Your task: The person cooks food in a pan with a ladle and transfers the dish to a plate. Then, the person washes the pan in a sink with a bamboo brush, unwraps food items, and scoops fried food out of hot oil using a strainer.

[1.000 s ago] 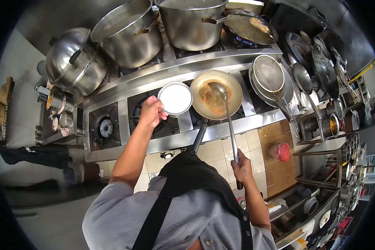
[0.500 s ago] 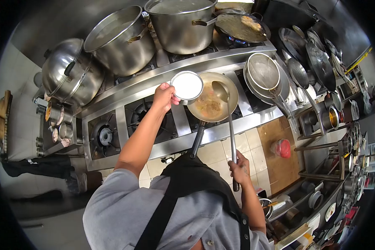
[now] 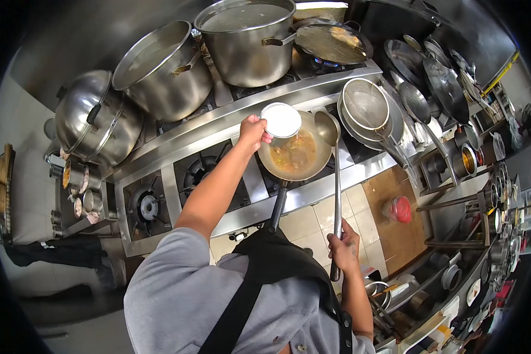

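My left hand (image 3: 255,134) grips a round metal cup (image 3: 281,120) filled with something white, which overlaps the far left rim of a frying pan (image 3: 323,158) in this view. Brownish liquid with bits of food (image 3: 293,154) covers the pan's bottom. The pan's dark handle (image 3: 278,207) points toward me, with no hand on it. My right hand (image 3: 343,243) is wrapped round the long handle of a ladle (image 3: 327,128). The ladle's bowl is over the pan's far right rim.
Two big stockpots (image 3: 248,53) (image 3: 165,76) and a domed lidded pot (image 3: 94,118) stand along the back. A wok (image 3: 330,44) sits over a blue flame. Strainers (image 3: 366,105) rest right of the pan. A red-topped container (image 3: 400,209) is at lower right.
My left hand has brought the cup to the right, further over the pan. The ladle's bowl has moved from inside the pan to its right rim.
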The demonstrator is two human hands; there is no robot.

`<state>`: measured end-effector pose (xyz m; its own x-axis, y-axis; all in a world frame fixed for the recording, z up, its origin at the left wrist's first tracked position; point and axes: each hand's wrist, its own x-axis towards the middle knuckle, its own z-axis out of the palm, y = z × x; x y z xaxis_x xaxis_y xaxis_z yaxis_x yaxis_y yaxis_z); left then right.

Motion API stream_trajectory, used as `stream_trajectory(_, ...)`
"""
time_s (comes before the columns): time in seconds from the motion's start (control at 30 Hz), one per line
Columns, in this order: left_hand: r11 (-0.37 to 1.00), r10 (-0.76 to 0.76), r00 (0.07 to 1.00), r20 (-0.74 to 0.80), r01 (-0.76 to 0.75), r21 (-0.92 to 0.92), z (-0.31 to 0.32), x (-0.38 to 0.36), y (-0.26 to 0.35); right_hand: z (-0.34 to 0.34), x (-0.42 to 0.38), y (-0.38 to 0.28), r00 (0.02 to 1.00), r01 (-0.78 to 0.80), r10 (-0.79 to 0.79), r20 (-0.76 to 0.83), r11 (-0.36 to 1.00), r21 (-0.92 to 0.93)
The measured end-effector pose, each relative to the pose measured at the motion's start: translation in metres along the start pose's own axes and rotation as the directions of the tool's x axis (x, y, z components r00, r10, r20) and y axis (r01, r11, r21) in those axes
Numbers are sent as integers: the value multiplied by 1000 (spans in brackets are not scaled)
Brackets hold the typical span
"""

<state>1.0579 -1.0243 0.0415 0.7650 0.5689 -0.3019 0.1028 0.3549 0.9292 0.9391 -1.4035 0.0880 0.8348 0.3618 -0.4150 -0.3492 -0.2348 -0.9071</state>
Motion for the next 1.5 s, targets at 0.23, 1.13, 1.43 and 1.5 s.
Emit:
stream_trajectory(0.23, 1000, 3, 999, 37, -4, 15, 18, 14, 0, 2, -9, -8, 1000, -5, 6, -21, 999, 37)
stream_trajectory(1.13, 987, -21, 981, -195, -11, -160, -129, -131, -49, -8, 36, 17, 982, 14, 40, 186, 960, -281)
stream_trajectory(1.43, 951, -101, 948, -303, 3, -308, -163, -141, -131, -7, 73, 41, 955, -114, 96, 280, 992, 46)
stream_trajectory(1.5, 945, -106, 939, -326, -7, -328, -165, -144, -139, -13, 71, 41, 946, -141, 113, 304, 987, 73)
